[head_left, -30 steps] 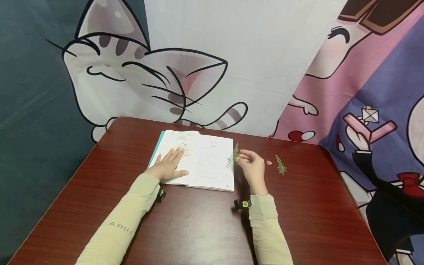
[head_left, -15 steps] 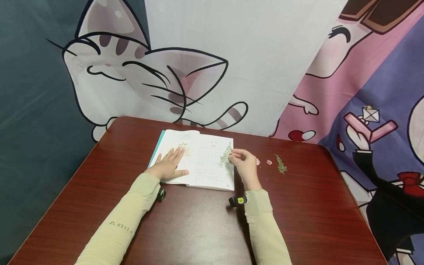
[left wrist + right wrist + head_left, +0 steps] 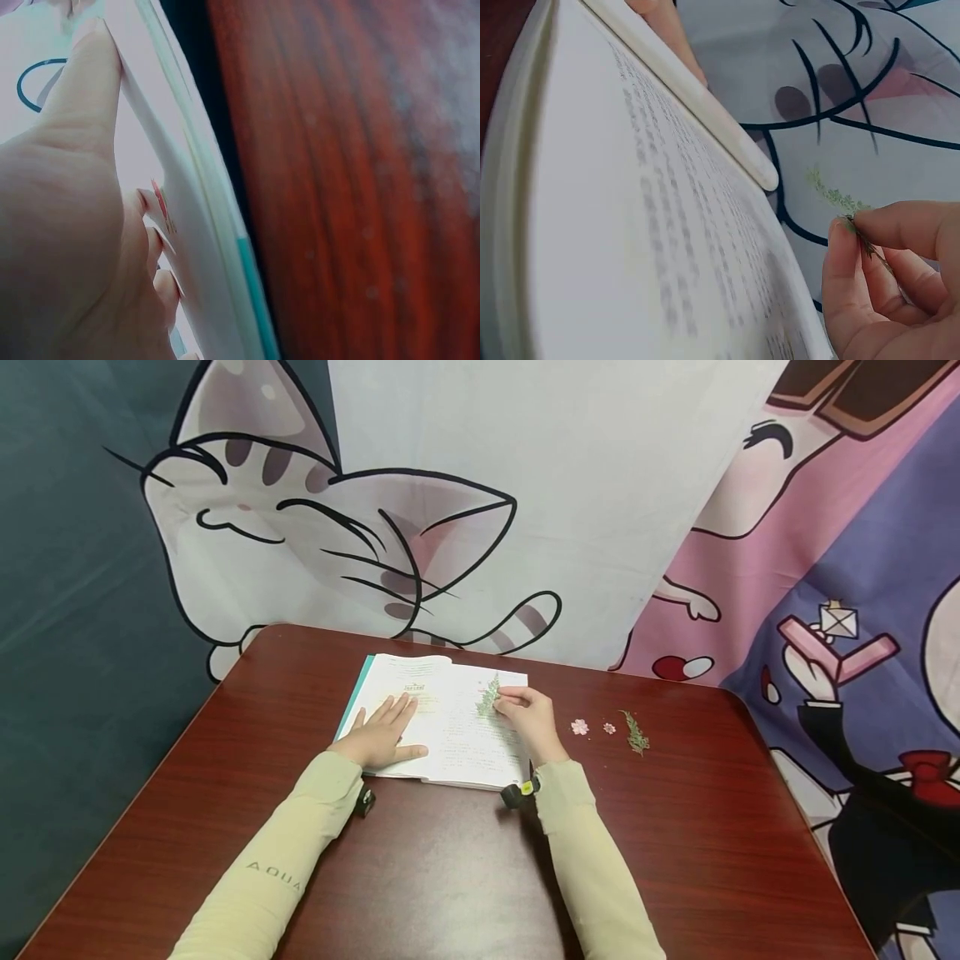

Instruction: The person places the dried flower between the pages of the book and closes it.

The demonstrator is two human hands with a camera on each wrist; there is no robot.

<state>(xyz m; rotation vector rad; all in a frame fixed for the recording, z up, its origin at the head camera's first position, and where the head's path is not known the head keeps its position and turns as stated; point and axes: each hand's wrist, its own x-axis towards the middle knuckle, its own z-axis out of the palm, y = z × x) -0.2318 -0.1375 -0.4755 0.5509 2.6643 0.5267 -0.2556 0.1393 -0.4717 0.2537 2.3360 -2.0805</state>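
An open book (image 3: 472,760) with a teal cover edge lies on the table. My left hand (image 3: 378,739) rests flat on its left page, fingers spread; in the left wrist view its thumb (image 3: 86,82) stretches along the paper. Over the right page my right hand (image 3: 528,722) pinches a feathery green leaf sprig (image 3: 487,696). The right wrist view has thumb and forefinger meeting on the stem of the sprig (image 3: 840,196), the leafy end pointing up and away from the hand.
To the right of the book lie a pink flower (image 3: 579,727), a smaller pink flower (image 3: 609,727) and a darker green sprig (image 3: 636,735) on the brown table (image 3: 712,827). A cloth printed with a cartoon cat (image 3: 300,527) hangs behind the table's far edge.
My right hand has moved left with the leaf sprig, from the book's right edge to over the right page. The pink flower it was covering now shows. My left hand has stayed in place.
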